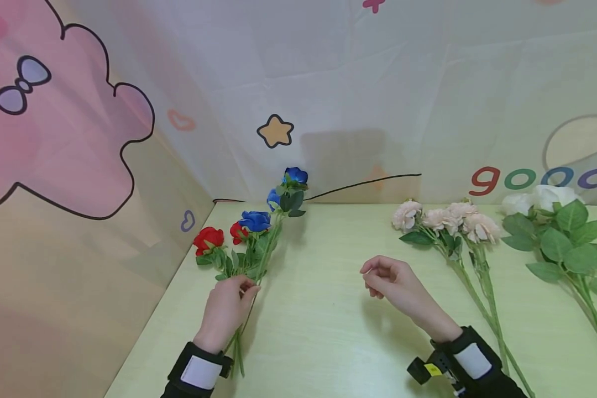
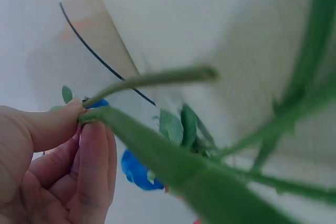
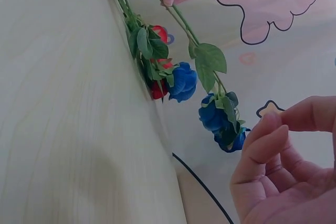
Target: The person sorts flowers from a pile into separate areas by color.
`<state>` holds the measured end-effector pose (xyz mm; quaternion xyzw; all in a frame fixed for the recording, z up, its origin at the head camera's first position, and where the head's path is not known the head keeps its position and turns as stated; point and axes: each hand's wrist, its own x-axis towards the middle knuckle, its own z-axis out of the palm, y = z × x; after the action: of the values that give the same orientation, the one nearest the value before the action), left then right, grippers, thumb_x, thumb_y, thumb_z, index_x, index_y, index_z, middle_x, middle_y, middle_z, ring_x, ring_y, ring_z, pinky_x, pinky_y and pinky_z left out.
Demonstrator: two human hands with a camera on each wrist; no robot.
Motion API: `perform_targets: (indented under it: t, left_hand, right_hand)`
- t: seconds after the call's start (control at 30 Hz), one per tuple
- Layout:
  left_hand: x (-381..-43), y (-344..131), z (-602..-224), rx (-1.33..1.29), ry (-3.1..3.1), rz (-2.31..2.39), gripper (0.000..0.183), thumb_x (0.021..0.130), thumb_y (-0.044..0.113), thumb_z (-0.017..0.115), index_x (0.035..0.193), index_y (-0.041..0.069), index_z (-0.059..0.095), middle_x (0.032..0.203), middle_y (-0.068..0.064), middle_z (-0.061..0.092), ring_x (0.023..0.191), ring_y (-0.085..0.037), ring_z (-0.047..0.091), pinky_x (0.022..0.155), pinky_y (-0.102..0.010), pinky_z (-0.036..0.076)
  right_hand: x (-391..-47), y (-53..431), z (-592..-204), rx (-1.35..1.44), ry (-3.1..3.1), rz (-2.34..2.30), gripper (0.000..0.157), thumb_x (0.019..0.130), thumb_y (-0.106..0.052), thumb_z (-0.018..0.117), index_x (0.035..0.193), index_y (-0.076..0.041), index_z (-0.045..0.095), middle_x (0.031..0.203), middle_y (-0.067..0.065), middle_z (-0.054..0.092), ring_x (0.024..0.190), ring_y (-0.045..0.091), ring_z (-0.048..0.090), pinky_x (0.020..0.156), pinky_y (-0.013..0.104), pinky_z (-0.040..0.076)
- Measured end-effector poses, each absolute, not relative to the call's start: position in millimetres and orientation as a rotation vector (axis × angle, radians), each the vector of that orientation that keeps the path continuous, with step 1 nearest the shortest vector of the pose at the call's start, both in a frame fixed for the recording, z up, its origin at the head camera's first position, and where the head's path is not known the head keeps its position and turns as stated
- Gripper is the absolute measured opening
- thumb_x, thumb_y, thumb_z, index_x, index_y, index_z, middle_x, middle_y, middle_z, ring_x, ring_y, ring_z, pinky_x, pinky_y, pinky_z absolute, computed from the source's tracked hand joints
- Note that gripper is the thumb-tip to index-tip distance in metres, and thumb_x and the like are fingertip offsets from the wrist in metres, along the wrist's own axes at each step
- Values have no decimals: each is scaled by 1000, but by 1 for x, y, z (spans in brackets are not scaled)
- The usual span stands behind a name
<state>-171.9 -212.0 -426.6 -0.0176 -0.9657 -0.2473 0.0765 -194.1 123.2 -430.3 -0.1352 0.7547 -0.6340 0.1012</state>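
My left hand (image 1: 229, 307) pinches the green stems (image 2: 152, 80) of blue roses (image 1: 296, 176) between thumb and fingertips. In the right wrist view, two blue roses (image 3: 212, 115) with green leaves extend from this hand, apart from the bunch beside them. That bunch has red roses (image 1: 209, 239) and another blue rose (image 1: 255, 221), lying on the table with stems toward me. My right hand (image 1: 390, 279) hovers over the middle of the table, fingers loosely bent and nothing between them. The thumb and index tip come close together in the right wrist view.
Pale pink flowers (image 1: 480, 226) with long stems lie right of my right hand, partly passing behind that wrist. White roses (image 1: 554, 196) with large leaves lie at the far right. A printed cloth (image 1: 328, 83) hangs behind the light table (image 1: 323, 342) and along its left side.
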Motion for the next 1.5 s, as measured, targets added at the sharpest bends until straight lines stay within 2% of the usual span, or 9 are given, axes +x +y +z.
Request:
perform_targets:
  t: [0.3, 0.57, 0.7, 0.8, 0.93, 1.1, 1.27, 1.5]
  left_hand:
    - [-171, -198, -424, -155, -2831, -982, 9, 92, 15, 73, 94, 6, 75, 85, -5, 74, 68, -9, 60, 60, -21, 48]
    - [-174, -186, -427, -167, -2795, -1109, 7, 91, 14, 74, 91, 8, 75, 83, -4, 73, 66, -8, 61, 58, -21, 48]
    - [-176, -176, -429, -209, -2761, -1256, 7, 92, 14, 73, 92, 7, 74, 84, -6, 73, 64, -9, 64, 57, -21, 51]
    - [-178, -168, -430, -223, -2744, -1362, 10, 94, 15, 71, 95, 6, 74, 88, -8, 73, 66, -10, 66, 59, -21, 54]
    - [-181, -158, -431, -233, -2719, -1492, 12, 95, 15, 69, 98, 4, 73, 92, -12, 72, 69, -11, 68, 63, -21, 58]
    - [-183, -150, -432, -236, -2680, -1607, 14, 96, 14, 68, 98, 1, 71, 96, -15, 71, 71, -11, 69, 65, -23, 59]
    - [-183, -145, -433, -220, -2671, -1626, 13, 96, 14, 68, 96, 2, 71, 95, -15, 71, 70, -11, 67, 64, -23, 59]
    - [-183, -148, -436, -174, -2695, -1550, 13, 95, 16, 70, 96, 4, 72, 91, -15, 72, 69, -13, 67, 62, -22, 58]
  right_hand:
    - [-194, 122, -431, -411, 2212, -1860, 22, 99, -9, 59, 111, 10, 57, 83, 9, 59, 69, 11, 58, 66, 26, 53]
    - [-193, 112, -437, -438, 2176, -1824, 24, 100, -9, 59, 113, 11, 57, 85, 11, 62, 71, 16, 59, 65, 26, 53]
    - [-192, 96, -445, -479, 2135, -1765, 29, 100, -11, 58, 119, 11, 58, 92, 18, 68, 75, 17, 61, 67, 25, 52]
    - [-190, 81, -453, -522, 2080, -1740, 31, 99, -11, 58, 122, 11, 59, 98, 26, 70, 76, 16, 62, 66, 24, 52]
    - [-184, 60, -461, -568, 1991, -1733, 33, 98, -11, 59, 123, 11, 60, 101, 31, 70, 74, 14, 63, 63, 23, 51]
    - [-177, 44, -468, -602, 1917, -1741, 31, 98, -13, 59, 119, 9, 64, 100, 29, 71, 72, 11, 63, 61, 21, 50]
    - [-176, 40, -470, -635, 1951, -1744, 22, 99, -12, 61, 108, 7, 67, 89, 29, 69, 67, 11, 62, 60, 20, 49]
    - [-176, 45, -466, -694, 1909, -1766, 24, 100, -12, 60, 104, 12, 62, 86, 20, 69, 69, 8, 63, 66, 21, 54]
